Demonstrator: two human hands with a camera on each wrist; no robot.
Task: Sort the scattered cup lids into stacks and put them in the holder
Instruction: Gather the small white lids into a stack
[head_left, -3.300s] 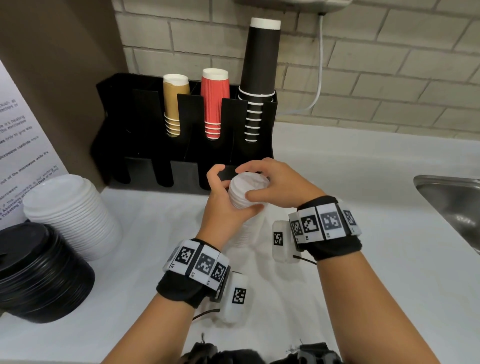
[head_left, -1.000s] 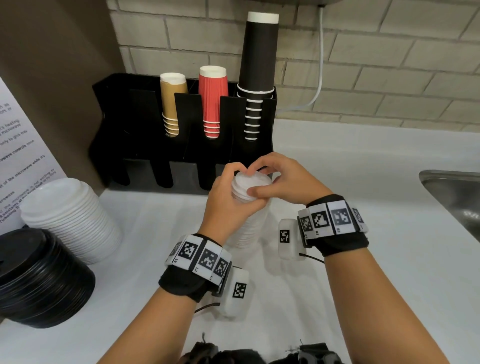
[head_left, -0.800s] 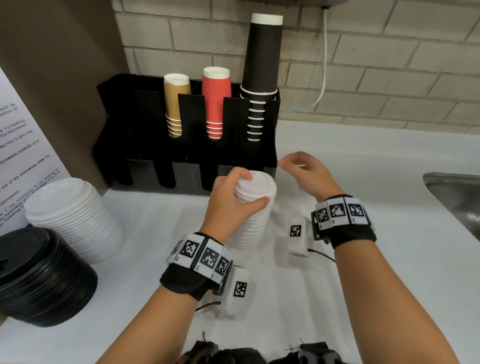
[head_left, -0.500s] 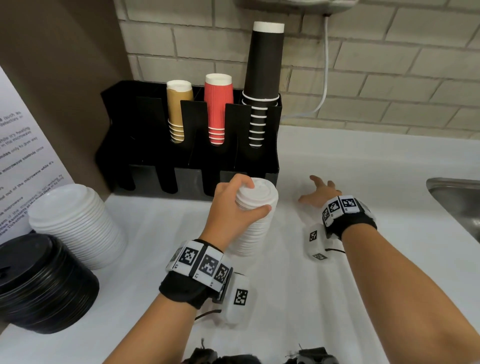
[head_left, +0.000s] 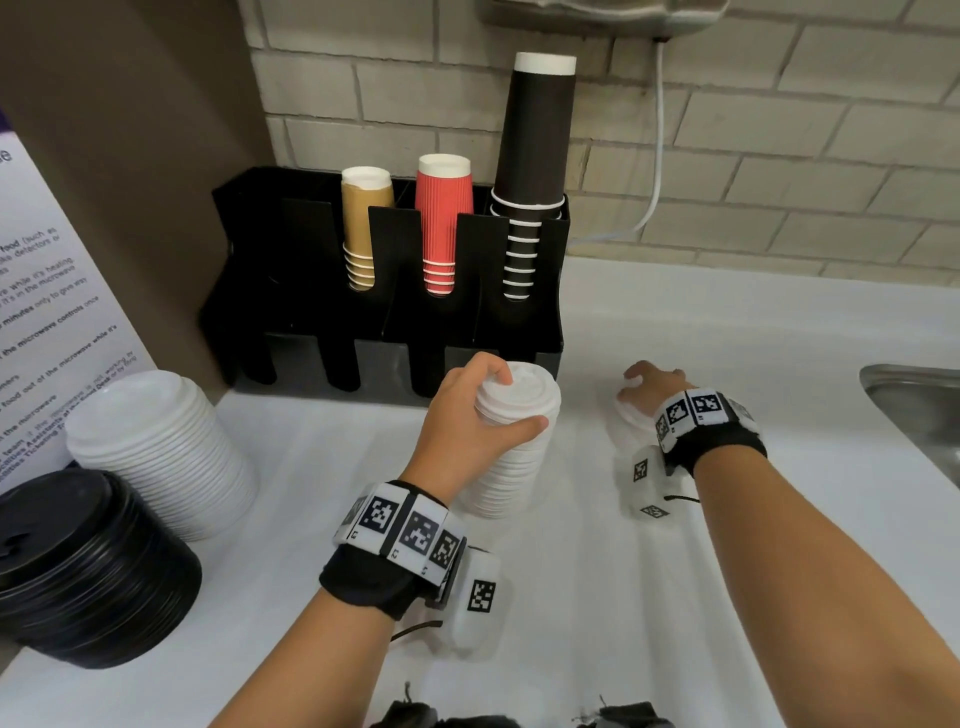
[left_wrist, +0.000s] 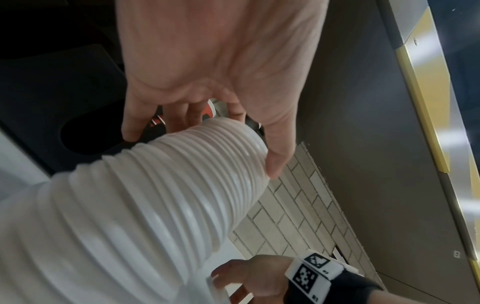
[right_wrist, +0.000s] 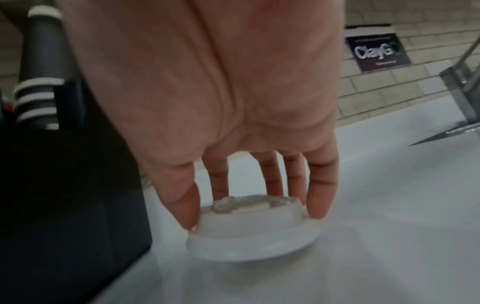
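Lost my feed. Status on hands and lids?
Left hand grips small white lid stack. Right hand pinches loose lid on counter. Holder path unobstructed.

A white paper sign (head_left: 49, 312) is leaning at the left edge of the counter (head_left: 727, 571), and its small print is showing words like "food", "minutes" and "the microwave controls once". A dark sign (right_wrist: 378, 55) is hanging on the brick wall (right_wrist: 389, 86), showing big letters like "ClayG"; its smaller line is too blurry to read.
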